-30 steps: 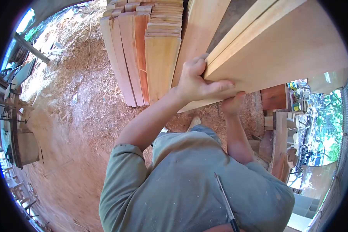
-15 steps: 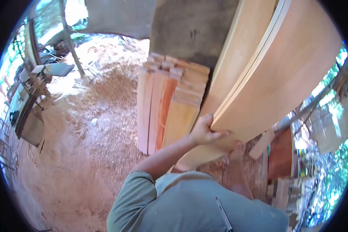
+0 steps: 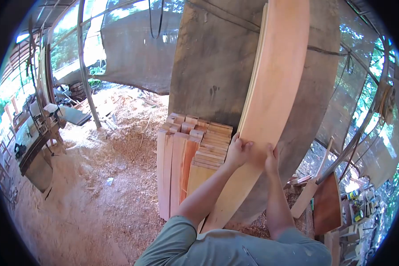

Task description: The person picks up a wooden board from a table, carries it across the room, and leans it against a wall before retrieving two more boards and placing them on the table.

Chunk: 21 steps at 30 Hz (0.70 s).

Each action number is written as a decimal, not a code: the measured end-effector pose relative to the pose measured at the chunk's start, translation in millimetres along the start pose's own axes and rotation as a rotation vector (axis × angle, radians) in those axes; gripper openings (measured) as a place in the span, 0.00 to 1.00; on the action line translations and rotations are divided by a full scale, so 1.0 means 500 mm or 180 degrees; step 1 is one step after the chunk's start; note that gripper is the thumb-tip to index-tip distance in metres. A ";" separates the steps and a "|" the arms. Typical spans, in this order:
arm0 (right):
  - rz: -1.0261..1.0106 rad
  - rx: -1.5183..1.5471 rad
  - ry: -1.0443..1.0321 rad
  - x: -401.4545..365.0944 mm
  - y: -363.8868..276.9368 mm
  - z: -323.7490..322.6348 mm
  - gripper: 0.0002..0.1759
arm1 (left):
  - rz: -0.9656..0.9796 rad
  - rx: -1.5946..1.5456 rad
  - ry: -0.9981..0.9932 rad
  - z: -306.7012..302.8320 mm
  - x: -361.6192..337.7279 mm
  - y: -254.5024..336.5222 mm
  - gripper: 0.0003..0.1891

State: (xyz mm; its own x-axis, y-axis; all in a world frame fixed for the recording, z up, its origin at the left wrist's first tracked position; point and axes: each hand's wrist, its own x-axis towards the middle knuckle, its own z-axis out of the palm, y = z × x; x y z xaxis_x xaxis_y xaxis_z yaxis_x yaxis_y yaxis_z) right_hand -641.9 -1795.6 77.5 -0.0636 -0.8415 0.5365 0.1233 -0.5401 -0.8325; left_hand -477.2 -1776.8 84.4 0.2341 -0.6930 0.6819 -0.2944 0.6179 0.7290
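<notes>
A long, wide wooden plank stands steeply in front of me, its upper part running out of the top of the view. My left hand is closed around its left edge near the lower end, thumb on the face. On the opposite edge, my right hand grips the same plank, thumb up. Below my hands a paler board continues down toward my shirt; how it meets the plank is partly hidden. Just left of my left hand stands an upright bundle of cut boards.
A big dark panel rises behind the plank and boards. Sawdust covers the ground at left, near a work stand. At right are a reddish-brown board, a slanting pole and piled offcuts.
The plank has swung from leaning right to a more upright position at the dark panel. My right hand has come up onto its right edge. The view has tilted upward.
</notes>
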 end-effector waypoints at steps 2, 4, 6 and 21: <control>-0.0001 0.0012 0.0013 0.026 0.019 0.006 0.23 | -0.0073 0.0094 0.0031 0.019 0.012 -0.018 0.15; 0.0183 0.0057 0.0108 0.052 0.059 0.003 0.24 | -0.0098 0.0042 -0.0036 0.024 0.022 -0.030 0.15; -0.0056 -0.0466 0.0212 0.068 0.119 -0.010 0.26 | -0.0277 -0.0371 -0.0085 0.040 0.035 -0.062 0.16; -0.1375 -0.1826 0.1135 0.092 -0.053 -0.002 0.49 | -0.0996 0.0101 -0.0268 0.026 0.121 -0.183 0.15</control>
State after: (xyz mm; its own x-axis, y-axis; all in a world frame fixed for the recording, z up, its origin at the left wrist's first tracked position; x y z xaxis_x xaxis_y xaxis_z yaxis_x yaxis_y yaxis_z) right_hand -649.1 -1820.1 124.0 -0.3141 -0.4576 0.8319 -0.5067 -0.6602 -0.5544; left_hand -448.3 -1879.9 58.1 0.2406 -0.8766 0.4168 -0.2493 0.3592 0.8993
